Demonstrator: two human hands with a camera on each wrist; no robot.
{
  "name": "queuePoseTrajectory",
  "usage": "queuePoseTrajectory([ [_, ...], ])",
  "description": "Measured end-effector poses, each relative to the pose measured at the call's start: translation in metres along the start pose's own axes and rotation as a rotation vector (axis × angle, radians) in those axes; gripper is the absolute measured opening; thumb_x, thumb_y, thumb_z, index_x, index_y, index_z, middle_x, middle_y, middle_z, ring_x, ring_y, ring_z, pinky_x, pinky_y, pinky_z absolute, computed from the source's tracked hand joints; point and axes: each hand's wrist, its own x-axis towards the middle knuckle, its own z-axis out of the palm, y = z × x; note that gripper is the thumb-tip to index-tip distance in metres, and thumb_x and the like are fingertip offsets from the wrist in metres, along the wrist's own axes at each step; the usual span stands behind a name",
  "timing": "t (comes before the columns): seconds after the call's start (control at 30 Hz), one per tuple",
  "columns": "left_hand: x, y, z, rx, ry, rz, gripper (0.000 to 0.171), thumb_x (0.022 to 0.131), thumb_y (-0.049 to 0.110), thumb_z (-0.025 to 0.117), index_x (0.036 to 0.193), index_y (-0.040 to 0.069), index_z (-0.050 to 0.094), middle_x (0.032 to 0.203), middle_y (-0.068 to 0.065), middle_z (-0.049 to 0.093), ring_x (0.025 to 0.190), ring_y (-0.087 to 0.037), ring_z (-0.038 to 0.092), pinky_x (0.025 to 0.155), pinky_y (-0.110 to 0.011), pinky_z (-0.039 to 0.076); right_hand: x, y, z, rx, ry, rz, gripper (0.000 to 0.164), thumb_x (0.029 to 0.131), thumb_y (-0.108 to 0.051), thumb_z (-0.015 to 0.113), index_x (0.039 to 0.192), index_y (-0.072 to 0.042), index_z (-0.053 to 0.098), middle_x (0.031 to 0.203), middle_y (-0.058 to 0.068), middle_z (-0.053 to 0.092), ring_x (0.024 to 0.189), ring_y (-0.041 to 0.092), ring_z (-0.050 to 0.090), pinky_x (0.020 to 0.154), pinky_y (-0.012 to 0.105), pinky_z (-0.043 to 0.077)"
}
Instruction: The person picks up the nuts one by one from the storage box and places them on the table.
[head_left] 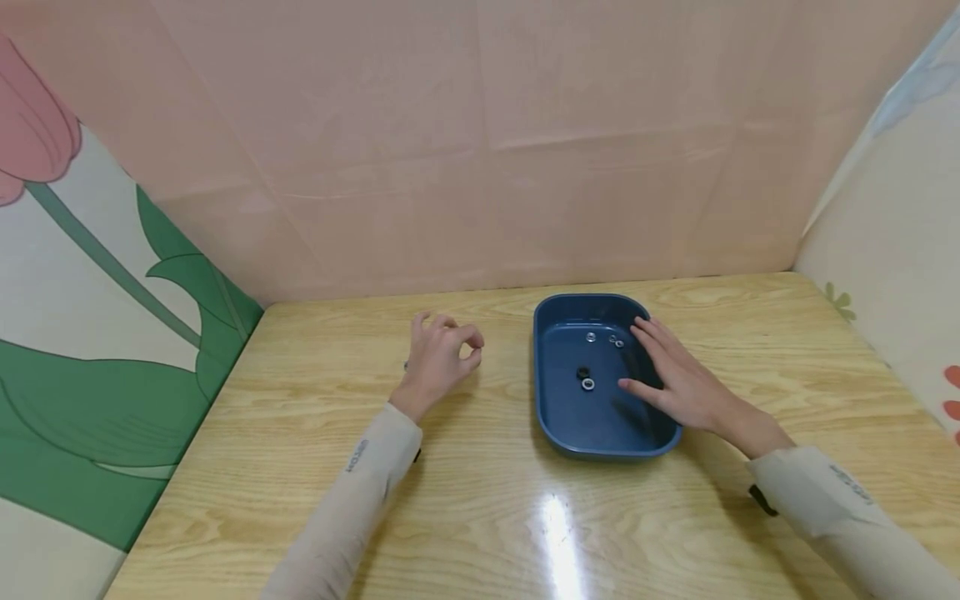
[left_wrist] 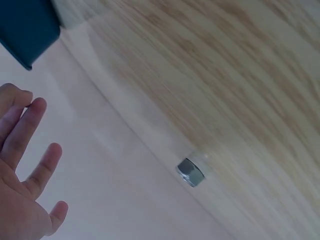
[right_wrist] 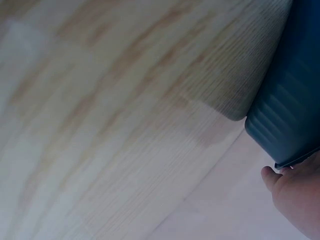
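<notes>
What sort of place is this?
Probably an indoor tabletop workspace set up as a booth: wood-grain table with a blue tray, plain pink backdrop behind, tulip-print panel along the left.

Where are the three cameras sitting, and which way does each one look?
Head: worn on the head, looking forward and down at the table and the blue tray; the left hand, right hand and both sleeves show.
Left wrist: worn there, facing the table, a shiny metal piece and the tray's corner; part of the left hand shows.
Right wrist: worn there, facing the table and the tray's outside; a bit of the right hand shows.
Shared: both wrist views show the table and the tray.
</notes>
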Motion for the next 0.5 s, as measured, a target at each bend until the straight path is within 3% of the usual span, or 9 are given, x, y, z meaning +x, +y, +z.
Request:
queuePoseTrajectory([
  [0.5, -0.0088, -0.0089, -0.0029, -0.022, -0.001, -0.041, 0.007, 0.085, 0.01, 0.074, 0.083, 0.017, 0.074, 0.085, 0.005, 0.076, 0.101, -0.028, 0.065, 0.109, -0.063, 0.029, -0.0011, -0.0025, -0.0014, -0.004, -0.019, 0.023, 0.09, 0.096, -0.048, 0.061, 0.157, 0.002, 0.018, 0.166, 0.021, 0.009, 0.153, 0.04, 0.0, 0.113, 0.071, 0.017],
])
